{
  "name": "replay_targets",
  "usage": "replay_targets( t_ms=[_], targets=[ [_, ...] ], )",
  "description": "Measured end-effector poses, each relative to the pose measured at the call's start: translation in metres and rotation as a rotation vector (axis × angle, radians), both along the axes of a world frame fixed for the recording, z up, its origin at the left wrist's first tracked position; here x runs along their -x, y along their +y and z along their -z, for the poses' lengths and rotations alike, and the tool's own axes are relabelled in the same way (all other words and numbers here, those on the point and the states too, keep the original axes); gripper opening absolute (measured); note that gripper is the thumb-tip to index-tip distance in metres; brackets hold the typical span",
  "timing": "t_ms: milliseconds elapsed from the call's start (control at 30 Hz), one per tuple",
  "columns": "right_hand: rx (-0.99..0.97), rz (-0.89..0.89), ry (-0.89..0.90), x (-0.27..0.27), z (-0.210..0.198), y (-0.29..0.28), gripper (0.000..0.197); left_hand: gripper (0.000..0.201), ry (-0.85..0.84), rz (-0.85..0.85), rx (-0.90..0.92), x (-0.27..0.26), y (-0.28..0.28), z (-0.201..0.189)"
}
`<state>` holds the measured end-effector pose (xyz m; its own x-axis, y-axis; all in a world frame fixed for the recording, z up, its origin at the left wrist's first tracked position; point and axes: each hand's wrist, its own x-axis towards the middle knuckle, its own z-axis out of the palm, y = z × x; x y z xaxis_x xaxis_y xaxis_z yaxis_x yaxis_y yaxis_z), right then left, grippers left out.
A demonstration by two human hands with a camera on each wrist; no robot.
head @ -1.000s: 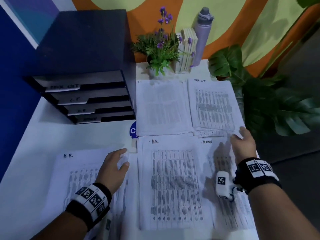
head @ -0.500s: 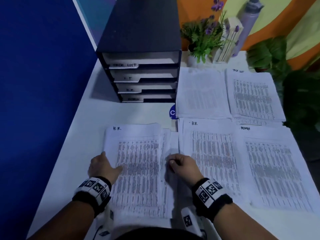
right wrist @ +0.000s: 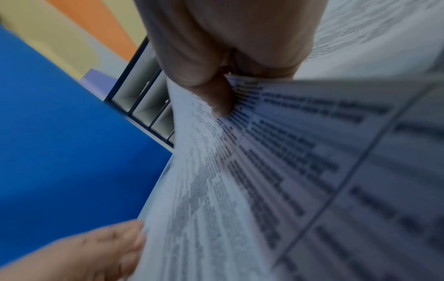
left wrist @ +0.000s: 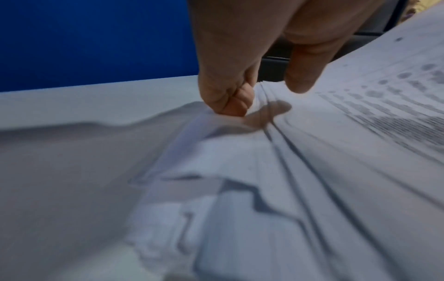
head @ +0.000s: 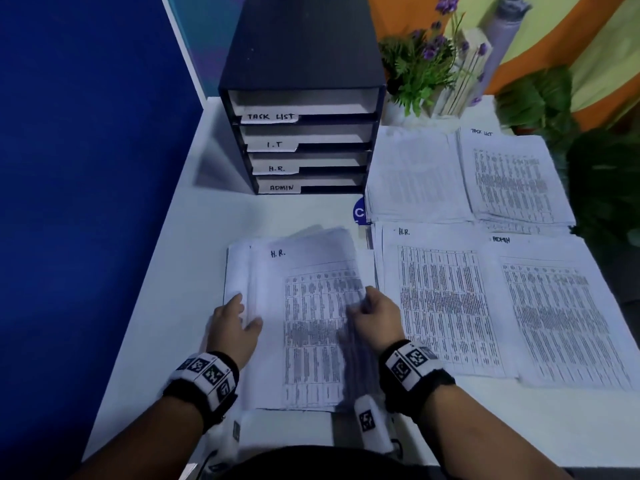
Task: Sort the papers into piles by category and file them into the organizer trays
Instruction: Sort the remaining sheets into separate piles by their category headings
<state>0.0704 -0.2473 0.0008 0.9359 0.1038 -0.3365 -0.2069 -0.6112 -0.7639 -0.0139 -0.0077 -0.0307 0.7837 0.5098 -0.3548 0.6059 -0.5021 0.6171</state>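
**Sorting papers at the desk**

Standing on the white table (head: pixel 145 306), a black organizer (head: pixel 304 109) shows four trays labelled TASK LIST, I.T, H.R. and ADMIN. Four sorted piles (head: pixel 478 258) lie to its right. Nearer the person, an unsorted stack (head: pixel 304 327) topped by an H.R. sheet lies between both hands. The right hand (head: pixel 375 320) pinches lifted sheets at the stack's right edge, thumb on top; the left hand (head: pixel 233 327) curls its fingers under the left edge, thumb above.

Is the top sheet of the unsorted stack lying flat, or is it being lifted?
Lifted. The right hand pinches the top sheet, whose right edge rises off the stack; the left hand holds the stack.
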Motion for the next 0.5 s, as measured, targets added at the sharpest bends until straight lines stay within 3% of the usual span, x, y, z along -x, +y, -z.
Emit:
replay_targets(
  t_ms=[100, 233, 300, 367, 500],
  targets=[
    [-0.283, 0.173, 0.116, 0.002, -0.002, -0.012, 0.023, 0.044, 0.017, -0.046, 0.086, -0.005, 0.004, -0.006],
    [-0.369, 0.235, 0.179, 0.002, 0.005, -0.022, 0.015, 0.067, 0.007, -0.087, 0.48, -0.004, 0.011, -0.008],
    [-0.358, 0.248, 0.182, 0.002, 0.012, -0.024, 0.014, 0.068, -0.028, -0.057, 0.483, 0.0, 0.014, -0.005],
    [-0.329, 0.252, 0.149, 0.003, 0.014, -0.025, 0.015, 0.045, -0.092, -0.077, 0.423, 0.001, 0.012, -0.007],
    [-0.234, 0.284, 0.07, 0.005, 0.014, -0.025, 0.039, 0.026, -0.152, -0.16, 0.346, 0.0, 0.007, -0.014]
  ],
)
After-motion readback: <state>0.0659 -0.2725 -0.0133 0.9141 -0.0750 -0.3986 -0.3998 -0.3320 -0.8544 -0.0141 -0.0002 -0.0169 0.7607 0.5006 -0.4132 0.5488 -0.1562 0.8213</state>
